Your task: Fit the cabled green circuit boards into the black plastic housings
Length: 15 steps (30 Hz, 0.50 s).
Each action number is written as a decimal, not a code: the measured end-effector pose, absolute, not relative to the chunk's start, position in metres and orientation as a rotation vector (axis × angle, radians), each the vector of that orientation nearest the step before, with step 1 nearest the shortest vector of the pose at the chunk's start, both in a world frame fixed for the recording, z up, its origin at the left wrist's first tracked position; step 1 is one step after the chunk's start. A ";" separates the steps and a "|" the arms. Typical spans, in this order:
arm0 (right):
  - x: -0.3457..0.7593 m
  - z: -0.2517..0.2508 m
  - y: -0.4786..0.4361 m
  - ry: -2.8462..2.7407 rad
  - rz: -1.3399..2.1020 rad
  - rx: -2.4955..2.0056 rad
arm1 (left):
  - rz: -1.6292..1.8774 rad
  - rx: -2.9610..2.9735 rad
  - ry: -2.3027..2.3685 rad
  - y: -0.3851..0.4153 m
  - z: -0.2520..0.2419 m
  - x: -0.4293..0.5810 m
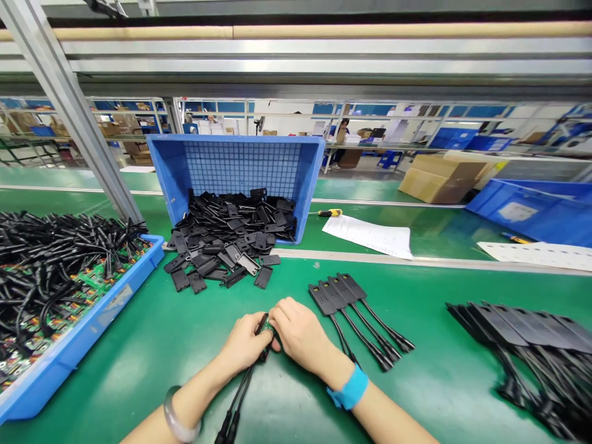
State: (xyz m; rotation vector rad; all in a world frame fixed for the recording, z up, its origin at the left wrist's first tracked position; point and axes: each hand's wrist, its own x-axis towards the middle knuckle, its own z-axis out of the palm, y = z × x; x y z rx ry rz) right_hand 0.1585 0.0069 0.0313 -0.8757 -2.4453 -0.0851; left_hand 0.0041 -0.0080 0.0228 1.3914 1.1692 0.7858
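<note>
Black cable piece (263,333) being pinched between both hands above the green table (185,345).
Left hand (243,342) and right hand (298,333) are gripping its head end, mostly hiding it; its cables are trailing toward the person, ends cut off below.

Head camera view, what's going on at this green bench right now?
A person's left hand and right hand together hold a small black cabled part over the green bench, its cables trailing toward them. A tipped blue crate spills black plastic covers just beyond. Four finished-looking cabled pieces lie to the right, and a blue tray of cabled circuit boards sits left.
</note>
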 end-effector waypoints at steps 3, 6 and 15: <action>0.161 0.040 0.017 -2.488 0.214 -0.997 | 0.852 1.181 1.142 -0.003 0.026 0.001; 0.178 0.051 0.055 -2.474 0.261 -1.385 | 0.953 1.010 1.159 0.001 0.031 -0.002; 0.222 0.049 0.157 -2.266 -0.027 -1.896 | 1.033 0.969 1.088 0.000 0.033 -0.002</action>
